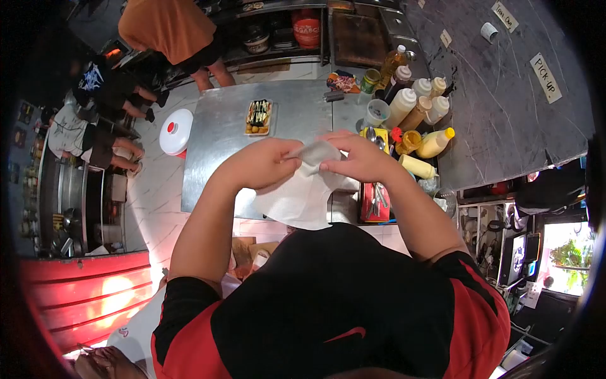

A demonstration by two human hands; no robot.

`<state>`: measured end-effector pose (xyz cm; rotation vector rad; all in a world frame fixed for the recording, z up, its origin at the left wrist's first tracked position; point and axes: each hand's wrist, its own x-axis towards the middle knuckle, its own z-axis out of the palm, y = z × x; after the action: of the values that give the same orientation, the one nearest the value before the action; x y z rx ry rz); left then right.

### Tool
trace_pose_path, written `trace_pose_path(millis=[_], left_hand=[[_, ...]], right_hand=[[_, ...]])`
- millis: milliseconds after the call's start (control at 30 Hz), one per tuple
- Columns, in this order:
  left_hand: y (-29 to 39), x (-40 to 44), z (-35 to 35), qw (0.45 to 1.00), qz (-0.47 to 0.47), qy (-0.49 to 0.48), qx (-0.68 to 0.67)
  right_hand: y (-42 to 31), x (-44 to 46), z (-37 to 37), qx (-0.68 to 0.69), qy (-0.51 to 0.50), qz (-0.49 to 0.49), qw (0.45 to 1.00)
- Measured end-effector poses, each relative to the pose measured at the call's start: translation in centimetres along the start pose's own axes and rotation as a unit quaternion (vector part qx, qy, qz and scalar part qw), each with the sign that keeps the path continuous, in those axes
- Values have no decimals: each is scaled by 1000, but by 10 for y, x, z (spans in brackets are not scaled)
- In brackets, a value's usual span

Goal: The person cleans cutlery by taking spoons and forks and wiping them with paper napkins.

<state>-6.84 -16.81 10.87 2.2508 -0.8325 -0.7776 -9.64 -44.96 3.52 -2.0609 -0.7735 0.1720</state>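
A thin white sheet (297,199), paper or cloth, hangs between my two hands near the front edge of the metal table (214,139). My left hand (268,163) has its fingers closed on the sheet's upper left part. On the other side, my right hand (356,158) pinches the upper right part, thumb below and fingers above. The sheet is bunched between the hands and spreads out toward my body. Beyond my left hand, a small tray of topped food (258,117) lies on the table.
Squeeze bottles (401,107) and a yellow-capped bottle (435,143) crowd the table's right side. A red tray with cutlery (376,203) is near my right forearm. A white round lid (175,132) stands left. Other people (167,28) are at the upper left and lower left.
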Motion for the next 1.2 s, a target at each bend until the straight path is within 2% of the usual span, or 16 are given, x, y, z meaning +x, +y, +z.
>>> trace_pose_path(millis=[100,133,200,233,267,300,367,400,433,500,633,733,867,967,1100,1200], left_hand=[[-20,2,3,997,18,28,-76],[-24,1,0,998,-10,5,-68],[-57,2,13,973,-40,86,-210],[-73,6,26,951,-56,125,-279],[-80,11,44,874,-56,192,-443],[-69,11,53,824,-50,190,-531],[-57,13,77,788,-30,210,-578],[-58,15,81,816,-61,187,-543],[-56,16,90,810,-68,188,-552],[-53,17,97,848,-103,180,-488],[-59,21,104,836,-86,171,-514],[-60,15,103,817,-67,158,-550],[-83,6,104,843,-39,115,-524],[-84,4,105,843,-35,106,-526],[-92,2,93,857,-30,77,-509],[-108,-4,76,872,-20,9,-489]], right_hand=[[-1,-8,2,91,3,168,982],[0,-12,2,93,28,168,981],[7,-21,4,96,79,170,978],[8,-25,7,151,97,196,964],[8,-29,11,206,114,220,947],[11,-33,14,260,131,243,925],[19,-39,19,278,139,271,911],[20,-42,21,277,147,275,909],[23,-46,24,276,155,279,907],[31,-51,29,281,169,279,903],[45,-60,35,340,198,247,885],[36,-69,31,487,203,232,817],[56,-86,25,501,111,212,832],[60,-90,21,507,59,136,849],[45,-88,6,463,63,124,875],[27,-80,-6,275,36,118,953]])
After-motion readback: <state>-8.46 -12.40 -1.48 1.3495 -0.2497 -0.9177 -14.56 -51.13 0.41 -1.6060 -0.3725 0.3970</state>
